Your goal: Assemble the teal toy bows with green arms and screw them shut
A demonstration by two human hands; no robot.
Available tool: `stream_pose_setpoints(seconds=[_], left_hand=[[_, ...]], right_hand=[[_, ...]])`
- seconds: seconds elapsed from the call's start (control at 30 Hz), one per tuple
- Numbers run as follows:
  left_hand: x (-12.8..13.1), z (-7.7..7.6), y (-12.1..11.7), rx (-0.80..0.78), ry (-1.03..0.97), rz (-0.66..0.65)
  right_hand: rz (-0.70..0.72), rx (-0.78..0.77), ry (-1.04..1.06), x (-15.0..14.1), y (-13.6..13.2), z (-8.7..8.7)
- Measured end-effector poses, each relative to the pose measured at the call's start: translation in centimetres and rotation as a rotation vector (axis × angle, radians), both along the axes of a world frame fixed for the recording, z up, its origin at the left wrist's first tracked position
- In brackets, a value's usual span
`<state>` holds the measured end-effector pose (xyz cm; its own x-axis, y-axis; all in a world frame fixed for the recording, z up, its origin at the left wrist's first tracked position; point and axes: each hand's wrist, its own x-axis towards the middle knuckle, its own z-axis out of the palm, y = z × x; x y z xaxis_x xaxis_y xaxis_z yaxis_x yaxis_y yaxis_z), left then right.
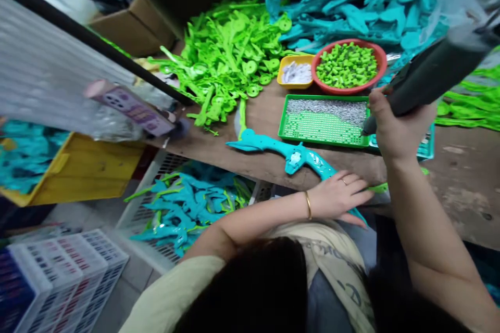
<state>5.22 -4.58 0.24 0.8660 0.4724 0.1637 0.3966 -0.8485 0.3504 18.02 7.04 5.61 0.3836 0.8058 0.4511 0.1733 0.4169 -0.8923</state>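
My right hand (404, 132) is wrapped round a dark grey electric screwdriver (433, 73), which slants down to the left. Its tip is over the right end of a green tray (283, 127) of small silvery screws (326, 109); whether it touches one I cannot tell. A long, curved teal plastic part (269, 143) lies along the bench's front edge. My left hand (341, 195) lies over the part's right end, fingers on one side and thumb on the other, holding it. Part of that end is hidden under the palm.
Behind the tray stand a red bowl (380, 75) of green pegs and a yellow dish (282, 80) of white pieces. Lime-green parts (234, 47) and teal parts (351, 5) are heaped behind. A white crate (136, 218) of parts sits below the bench (457, 166).
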Motion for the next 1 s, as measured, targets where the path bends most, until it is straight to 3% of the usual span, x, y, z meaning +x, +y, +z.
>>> stream_pose_setpoints(seconds=[0.17, 0.3, 0.37, 0.5, 0.57, 0.67, 0.73, 0.9, 1.0], left_hand=[[-5.0, -1.0, 1.3, 0.044, 0.150, 0.063], [-6.1, -0.7, 1.9, 0.078, 0.172, -0.021], [-6.0, 0.9, 2.0, 0.083, 0.128, -0.049], [-5.8, 6.0, 2.6, 0.038, 0.001, -0.002], [-5.2, 8.2, 2.8, -0.012, -0.045, 0.028], [-3.5, 9.4, 2.7, -0.078, -0.110, 0.039], [-2.3, 8.9, 2.4, -0.072, -0.225, 0.074], [0.0, 6.5, 1.9, 0.028, -0.543, 0.122], [1.0, 6.7, 1.9, 0.024, -0.573, 0.147]], right_hand=[[0.097, 0.044, -0.061, -1.5, 0.9, -0.7], [0.142, 0.079, -0.176, 2.3, -2.7, -0.9], [0.145, 0.030, -0.223, 5.2, -6.6, -0.5], [0.532, -0.165, -0.323, 9.2, -14.6, 0.9], [0.595, -0.196, -0.390, 9.5, -16.8, 1.1], [0.386, -0.134, -0.330, 8.8, -17.5, 0.4], [0.245, -0.080, -0.247, 8.4, -17.0, -0.3], [0.121, -0.064, -0.234, 8.2, -16.2, -0.7], [0.037, -0.109, -0.228, 8.3, -15.9, -0.1]])
